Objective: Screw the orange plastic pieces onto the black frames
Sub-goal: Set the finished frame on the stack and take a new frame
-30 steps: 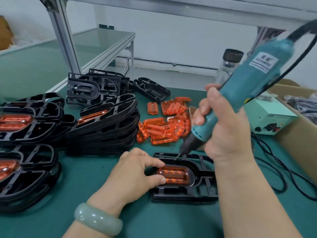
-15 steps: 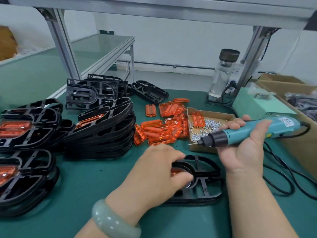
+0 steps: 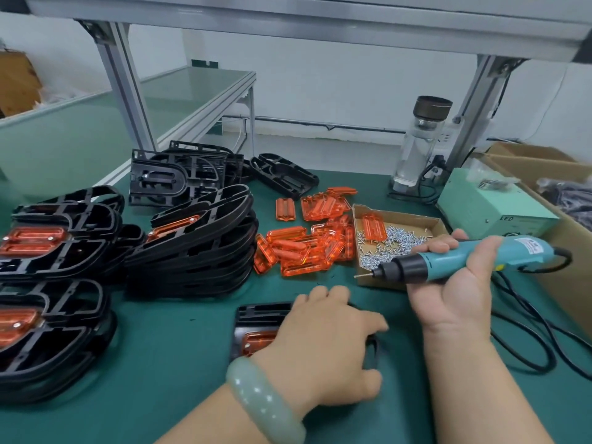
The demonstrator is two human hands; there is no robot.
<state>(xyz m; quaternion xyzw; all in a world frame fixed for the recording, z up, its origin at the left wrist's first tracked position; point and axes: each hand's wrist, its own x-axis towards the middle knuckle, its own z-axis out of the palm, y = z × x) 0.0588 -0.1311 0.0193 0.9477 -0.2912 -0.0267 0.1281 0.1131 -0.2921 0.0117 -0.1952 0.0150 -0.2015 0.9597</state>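
A black frame (image 3: pixel 261 313) lies on the green mat in front of me with an orange piece (image 3: pixel 258 340) set in it. My left hand (image 3: pixel 323 344) covers most of this frame and grips it. My right hand (image 3: pixel 458 283) holds a teal electric screwdriver (image 3: pixel 448 259) level above the mat, its bit pointing left, off the frame. A loose pile of orange pieces (image 3: pixel 304 248) lies beyond. A cardboard tray (image 3: pixel 426 224) holds small screws (image 3: pixel 394 245) and one orange piece.
Stacks of black frames (image 3: pixel 192 245), some with orange pieces fitted (image 3: pixel 32 241), fill the left side. More bare frames (image 3: pixel 179 174) stand behind. A glass bottle (image 3: pixel 419 149), a green power unit (image 3: pixel 490 209), black cables (image 3: pixel 528 334) and cardboard boxes (image 3: pixel 557 251) sit on the right.
My right hand lifted the screwdriver off the frame and swung it to a level pose at the right. My left hand slid the frame leftward and turned it under the palm.
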